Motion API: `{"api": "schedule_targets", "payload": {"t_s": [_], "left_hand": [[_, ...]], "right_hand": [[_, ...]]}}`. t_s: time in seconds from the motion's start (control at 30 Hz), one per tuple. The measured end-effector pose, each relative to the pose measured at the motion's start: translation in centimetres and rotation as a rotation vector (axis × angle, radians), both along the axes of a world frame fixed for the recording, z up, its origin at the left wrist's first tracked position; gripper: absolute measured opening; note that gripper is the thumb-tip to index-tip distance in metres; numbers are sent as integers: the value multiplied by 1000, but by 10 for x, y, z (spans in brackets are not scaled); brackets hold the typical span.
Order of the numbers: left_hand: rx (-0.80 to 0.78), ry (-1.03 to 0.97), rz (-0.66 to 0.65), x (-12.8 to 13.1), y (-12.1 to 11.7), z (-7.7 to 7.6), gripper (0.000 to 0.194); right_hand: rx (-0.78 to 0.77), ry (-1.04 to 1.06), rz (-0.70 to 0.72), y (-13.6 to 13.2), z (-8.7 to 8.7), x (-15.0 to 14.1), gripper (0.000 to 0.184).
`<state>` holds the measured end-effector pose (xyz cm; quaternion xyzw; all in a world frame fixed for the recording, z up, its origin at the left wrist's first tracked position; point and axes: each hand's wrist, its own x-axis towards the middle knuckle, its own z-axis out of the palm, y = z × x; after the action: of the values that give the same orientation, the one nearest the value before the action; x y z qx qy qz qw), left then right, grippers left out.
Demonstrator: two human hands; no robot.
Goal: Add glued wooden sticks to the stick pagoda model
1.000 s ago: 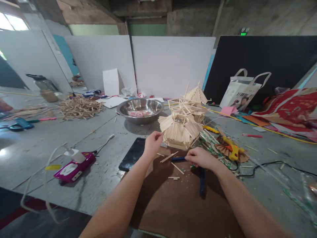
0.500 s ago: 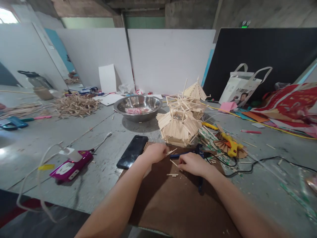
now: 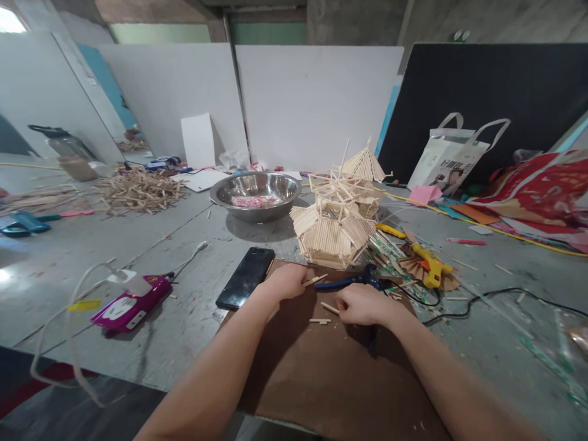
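Note:
Both of my hands are over a brown board [image 3: 316,380]. My left hand [image 3: 287,283] is closed, with thin wooden sticks [image 3: 316,280] poking out from its fingertips. My right hand [image 3: 361,304] pinches another short wooden stick [image 3: 329,307], which points left. Between and below the hands, a few short stick pieces [image 3: 320,321] lie on the board. Blue-handled pliers [image 3: 340,283] rest just behind my right hand, partly covered by it. Beyond them stands a model built of wooden sticks [image 3: 333,236], with a pointed roof at its back.
A black phone [image 3: 245,277] lies left of the board. Behind it sits a steel bowl [image 3: 256,211] holding a pink-and-white packet. A yellow glue gun [image 3: 429,267] with a black cord is at right. A purple power strip [image 3: 133,303] and a stick pile [image 3: 140,191] are at left.
My right hand has shifted slightly right, taking its stick away from the left hand's sticks. My left hand has barely moved. The view has tilted a little.

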<state>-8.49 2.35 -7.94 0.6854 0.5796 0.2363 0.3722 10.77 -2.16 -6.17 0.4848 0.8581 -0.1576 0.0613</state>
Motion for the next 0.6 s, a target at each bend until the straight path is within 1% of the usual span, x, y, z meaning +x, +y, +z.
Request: {"api": "schedule_targets", "payload": {"t_s": [0.13, 0.23, 0.3, 0.37, 0.43, 0.5, 0.57, 0.6], "left_hand": [[-124, -41, -16, -3, 2, 3, 28], [-223, -45, -47, -6, 1, 9, 25], [-268, -43, -105, -7, -2, 16, 22], [-315, -67, -214, -8, -6, 26, 18], [-370, -143, -322, -6, -12, 38, 17], [-398, -246, -363, -1, -19, 49, 18], [-387, -340, -403, 5, -25, 58, 23], [-373, -382, -419, 9, -28, 62, 22]], "right_hand": [[-91, 143, -79, 5, 6, 9, 12], [-160, 289, -119, 8, 10, 15, 11], [-196, 348, -138, 10, 10, 18, 11], [-214, 363, -152, 12, 7, 19, 12], [-195, 354, -159, 14, 3, 19, 13], [-144, 354, -158, 16, 0, 19, 16], [-89, 380, -148, 17, -1, 19, 19], [-65, 396, -143, 18, 0, 19, 20]]}}
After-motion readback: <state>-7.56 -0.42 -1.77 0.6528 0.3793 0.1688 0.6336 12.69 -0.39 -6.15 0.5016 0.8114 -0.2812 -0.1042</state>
